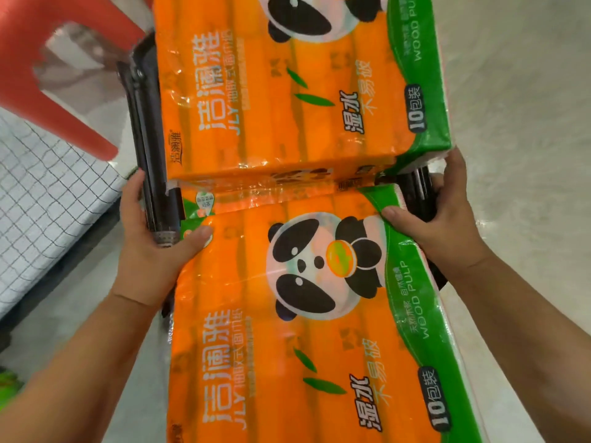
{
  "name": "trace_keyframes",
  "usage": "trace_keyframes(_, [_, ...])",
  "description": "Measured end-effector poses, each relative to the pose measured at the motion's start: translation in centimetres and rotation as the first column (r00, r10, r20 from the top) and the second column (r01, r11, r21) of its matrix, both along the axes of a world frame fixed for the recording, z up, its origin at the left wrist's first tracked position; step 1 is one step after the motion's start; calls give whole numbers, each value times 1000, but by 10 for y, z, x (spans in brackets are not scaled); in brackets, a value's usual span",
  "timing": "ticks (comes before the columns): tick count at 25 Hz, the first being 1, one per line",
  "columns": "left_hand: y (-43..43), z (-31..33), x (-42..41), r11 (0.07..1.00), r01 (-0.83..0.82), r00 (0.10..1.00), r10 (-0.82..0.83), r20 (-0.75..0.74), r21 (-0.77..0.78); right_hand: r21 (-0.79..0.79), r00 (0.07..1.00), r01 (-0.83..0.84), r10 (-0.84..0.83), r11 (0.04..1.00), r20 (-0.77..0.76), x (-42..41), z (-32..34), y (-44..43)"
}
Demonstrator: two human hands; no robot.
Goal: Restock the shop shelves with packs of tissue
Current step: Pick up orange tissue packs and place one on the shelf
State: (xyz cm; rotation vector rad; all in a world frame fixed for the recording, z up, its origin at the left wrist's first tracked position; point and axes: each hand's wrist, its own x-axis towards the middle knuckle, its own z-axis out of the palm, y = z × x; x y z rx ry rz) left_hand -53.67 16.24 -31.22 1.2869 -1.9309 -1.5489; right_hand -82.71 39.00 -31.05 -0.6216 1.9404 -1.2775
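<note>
Orange pack (256, 330) gripped between left fingers (193, 238), right fingers (399, 216).

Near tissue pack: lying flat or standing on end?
Lying flat: near tissue pack shows its broad panda face upward on the trolley frame, end against the far pack.

The near tissue pack (287, 346), at six o'clock, reads "洁澜雅 JLY", "湿水不易破", "WOOD PULP" and "10包装", all printed sideways. The far tissue pack (256, 91), at twelve o'clock, carries the same "JLY", "WOOD PULP" and "10包装".
</note>
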Motion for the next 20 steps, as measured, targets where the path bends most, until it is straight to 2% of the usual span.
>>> trace_keyframes(5, [0, 94, -7, 983, 185, 983, -185, 6, -15, -10, 981, 193, -194, 981, -23, 51, 105, 48])
trace_keyframes(9, [16, 177, -7, 924, 382, 924, -382, 10, -20, 2, 907, 416, -414, 910, -83, 121, 187, 108])
trace_keyframes(13, [53, 251, -7, 821, 569, 822, -567, 52, -51, -35, 782, 616, -616, 787, -92, 200, 255, 169])
trace_keyframes(20, [183, 335, 18, 548, 836, 549, -836, 28, -20, -36, 424, 901, -896, 432, -130, 370, 344, 297])
